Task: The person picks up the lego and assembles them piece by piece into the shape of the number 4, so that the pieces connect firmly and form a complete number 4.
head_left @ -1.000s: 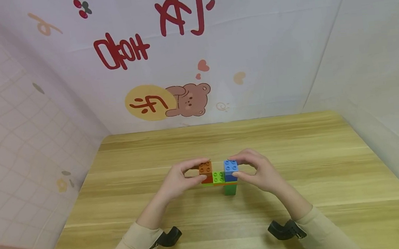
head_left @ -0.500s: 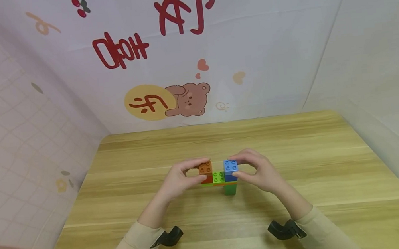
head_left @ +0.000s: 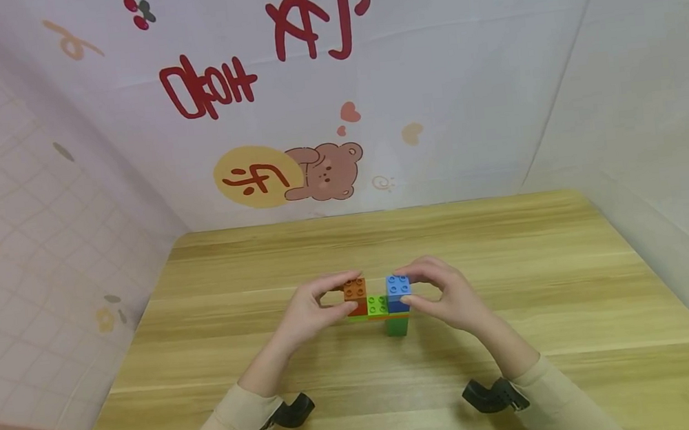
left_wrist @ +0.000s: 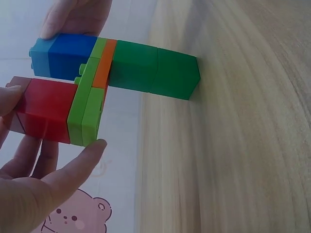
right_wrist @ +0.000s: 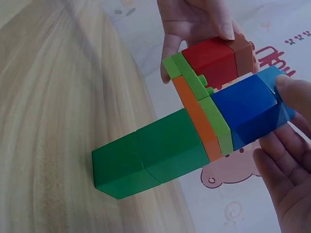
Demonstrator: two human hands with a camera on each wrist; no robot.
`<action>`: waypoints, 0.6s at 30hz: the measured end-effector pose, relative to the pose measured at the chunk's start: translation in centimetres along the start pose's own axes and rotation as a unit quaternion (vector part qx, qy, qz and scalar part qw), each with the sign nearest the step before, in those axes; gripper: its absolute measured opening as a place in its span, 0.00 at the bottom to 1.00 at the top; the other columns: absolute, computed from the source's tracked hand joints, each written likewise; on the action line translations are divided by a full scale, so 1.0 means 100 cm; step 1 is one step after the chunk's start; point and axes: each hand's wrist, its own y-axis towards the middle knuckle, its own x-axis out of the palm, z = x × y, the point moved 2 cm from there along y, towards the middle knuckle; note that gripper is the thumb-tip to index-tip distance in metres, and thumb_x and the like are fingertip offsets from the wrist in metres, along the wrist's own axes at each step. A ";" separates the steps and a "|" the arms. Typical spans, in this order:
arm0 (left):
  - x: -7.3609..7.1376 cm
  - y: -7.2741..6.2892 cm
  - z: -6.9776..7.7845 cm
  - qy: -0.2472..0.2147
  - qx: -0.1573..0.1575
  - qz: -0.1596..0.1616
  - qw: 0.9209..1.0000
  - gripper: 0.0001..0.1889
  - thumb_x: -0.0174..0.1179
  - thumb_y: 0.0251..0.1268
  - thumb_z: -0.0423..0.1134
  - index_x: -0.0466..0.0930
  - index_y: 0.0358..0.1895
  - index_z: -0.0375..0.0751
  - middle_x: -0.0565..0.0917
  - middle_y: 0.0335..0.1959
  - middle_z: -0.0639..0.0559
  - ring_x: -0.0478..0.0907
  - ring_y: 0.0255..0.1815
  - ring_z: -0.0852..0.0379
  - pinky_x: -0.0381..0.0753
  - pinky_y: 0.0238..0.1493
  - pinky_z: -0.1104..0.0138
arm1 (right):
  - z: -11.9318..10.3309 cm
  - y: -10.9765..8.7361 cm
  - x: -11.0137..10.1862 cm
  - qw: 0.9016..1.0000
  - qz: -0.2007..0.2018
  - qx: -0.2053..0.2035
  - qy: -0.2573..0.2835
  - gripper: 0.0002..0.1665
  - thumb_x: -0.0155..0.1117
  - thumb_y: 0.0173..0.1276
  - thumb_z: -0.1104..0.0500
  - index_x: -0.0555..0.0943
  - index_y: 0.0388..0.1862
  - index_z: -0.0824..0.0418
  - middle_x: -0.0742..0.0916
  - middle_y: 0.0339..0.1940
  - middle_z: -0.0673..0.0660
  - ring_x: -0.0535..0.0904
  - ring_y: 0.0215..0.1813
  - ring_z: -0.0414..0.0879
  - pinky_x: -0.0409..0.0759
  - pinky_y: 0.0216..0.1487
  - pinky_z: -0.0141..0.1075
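A toy brick tower stands upright on the wooden table. Two dark green bricks (right_wrist: pixel 170 148) form its column. Above them lie a flat orange brick (left_wrist: pixel 104 73) and light green plates (head_left: pixel 377 305), which overhang to the left. A red brick (left_wrist: pixel 48 109) topped by a thin brown brick (head_left: pixel 354 289) sits on the left end; my left hand (head_left: pixel 307 312) pinches the brown one between thumb and fingers. On the right end, a blue brick (right_wrist: pixel 248 109) carries a light blue brick (head_left: pixel 398 285), pinched likewise by my right hand (head_left: pixel 452 294). Studs show between both stacks.
The wooden table (head_left: pixel 509 241) spreads all around the tower. A white printed cloth (head_left: pixel 462 79) with a bear and red lettering hangs behind it, and pale cloth walls flank both sides. Black curved mounts (head_left: pixel 489 396) stick out from both wrists.
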 end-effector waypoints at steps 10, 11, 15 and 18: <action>0.001 -0.001 -0.002 0.003 -0.007 0.025 1.000 0.25 0.67 0.63 0.31 0.77 0.65 0.41 0.80 0.59 0.45 0.75 0.59 0.44 0.82 0.52 0.57 | 0.032 -0.009 0.006 0.999 0.002 0.036 0.022 0.26 0.73 0.60 0.70 0.81 0.58 0.61 0.83 0.51 0.55 0.79 0.51 0.46 0.80 0.56 0.44; 0.001 -0.001 -0.003 0.001 -0.007 0.031 1.000 0.26 0.68 0.63 0.31 0.77 0.65 0.40 0.80 0.59 0.44 0.75 0.59 0.45 0.81 0.53 0.56 | 0.033 -0.009 0.007 0.999 0.003 0.039 0.022 0.27 0.73 0.60 0.69 0.80 0.60 0.61 0.83 0.52 0.55 0.80 0.51 0.46 0.80 0.56 0.43; 0.003 -0.004 -0.004 -0.021 -0.005 0.049 0.999 0.25 0.68 0.62 0.29 0.78 0.64 0.37 0.78 0.62 0.41 0.75 0.59 0.44 0.81 0.53 0.57 | 0.036 -0.014 0.009 0.998 0.004 0.051 0.026 0.35 0.74 0.58 0.71 0.75 0.66 0.65 0.81 0.56 0.60 0.80 0.52 0.46 0.80 0.56 0.47; 0.006 -0.006 -0.005 -0.040 0.000 0.063 0.997 0.26 0.68 0.61 0.28 0.77 0.64 0.36 0.77 0.63 0.40 0.75 0.59 0.44 0.82 0.51 0.61 | 0.034 -0.019 0.011 0.998 0.006 0.061 0.031 0.37 0.73 0.56 0.75 0.73 0.66 0.69 0.81 0.56 0.63 0.81 0.52 0.45 0.80 0.54 0.52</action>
